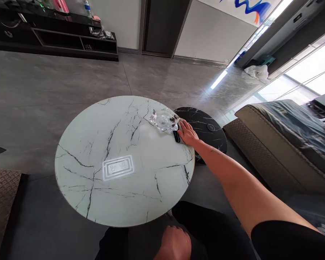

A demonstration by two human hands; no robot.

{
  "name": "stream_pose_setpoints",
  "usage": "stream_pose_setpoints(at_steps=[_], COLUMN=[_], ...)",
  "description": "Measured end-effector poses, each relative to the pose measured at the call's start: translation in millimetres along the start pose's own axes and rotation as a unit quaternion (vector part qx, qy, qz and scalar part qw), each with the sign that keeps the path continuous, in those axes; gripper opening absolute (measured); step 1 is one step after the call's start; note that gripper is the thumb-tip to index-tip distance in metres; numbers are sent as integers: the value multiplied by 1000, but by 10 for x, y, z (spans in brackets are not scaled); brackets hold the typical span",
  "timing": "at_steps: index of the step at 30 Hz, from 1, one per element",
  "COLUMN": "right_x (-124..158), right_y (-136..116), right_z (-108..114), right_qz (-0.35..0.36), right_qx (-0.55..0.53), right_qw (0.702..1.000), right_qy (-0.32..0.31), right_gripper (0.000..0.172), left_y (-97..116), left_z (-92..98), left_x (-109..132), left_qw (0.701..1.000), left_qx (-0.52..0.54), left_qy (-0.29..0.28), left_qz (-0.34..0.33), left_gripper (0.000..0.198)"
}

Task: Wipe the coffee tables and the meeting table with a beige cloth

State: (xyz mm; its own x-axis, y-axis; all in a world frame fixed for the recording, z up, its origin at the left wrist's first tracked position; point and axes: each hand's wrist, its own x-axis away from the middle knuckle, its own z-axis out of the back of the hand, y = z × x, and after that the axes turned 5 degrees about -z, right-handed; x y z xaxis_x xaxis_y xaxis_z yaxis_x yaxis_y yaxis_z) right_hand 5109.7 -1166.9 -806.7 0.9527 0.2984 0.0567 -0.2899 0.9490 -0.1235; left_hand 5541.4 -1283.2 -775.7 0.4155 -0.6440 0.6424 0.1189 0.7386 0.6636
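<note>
Counter (97,195) round, marble-patterned; glass ashtray (164,121) near upper-right rim, black remote (176,136) just beside it; left hand (173,243) curled at bottom, below rim; right hand (188,133) spread, touching both.

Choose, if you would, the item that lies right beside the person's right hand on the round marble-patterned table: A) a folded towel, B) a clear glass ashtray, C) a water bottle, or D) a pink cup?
B. The clear glass ashtray sits near the edge of the round marble-patterned table, directly beside the right hand, which rests on the tabletop.
</note>
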Motion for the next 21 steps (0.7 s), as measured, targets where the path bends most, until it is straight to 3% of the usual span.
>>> stream_pose_setpoints(at_steps=[7,12,17,21], right_x=[1008,1629,1656,1627], right_y=[-188,-382,-399,-518], right_z=[-85,-85,68,-24], right_qz=[5,32,61,17], right_qx=[30,47,39,50], right_qw=[999,998,993,998], right_qy=[18,-19,-93,-24], right_gripper=[78,78,73,74], left_y=[3,-22,-20,-15], left_z=[-26,-31,-59,-51], left_x=[133,162,184,233], left_qw=[1000,997,998,998], left_qx=[-19,-29,-43,-37], left_qy=[12,35,31,33], left_qz=[-20,-56,-38,-42], left_gripper=[46,35,32,37])
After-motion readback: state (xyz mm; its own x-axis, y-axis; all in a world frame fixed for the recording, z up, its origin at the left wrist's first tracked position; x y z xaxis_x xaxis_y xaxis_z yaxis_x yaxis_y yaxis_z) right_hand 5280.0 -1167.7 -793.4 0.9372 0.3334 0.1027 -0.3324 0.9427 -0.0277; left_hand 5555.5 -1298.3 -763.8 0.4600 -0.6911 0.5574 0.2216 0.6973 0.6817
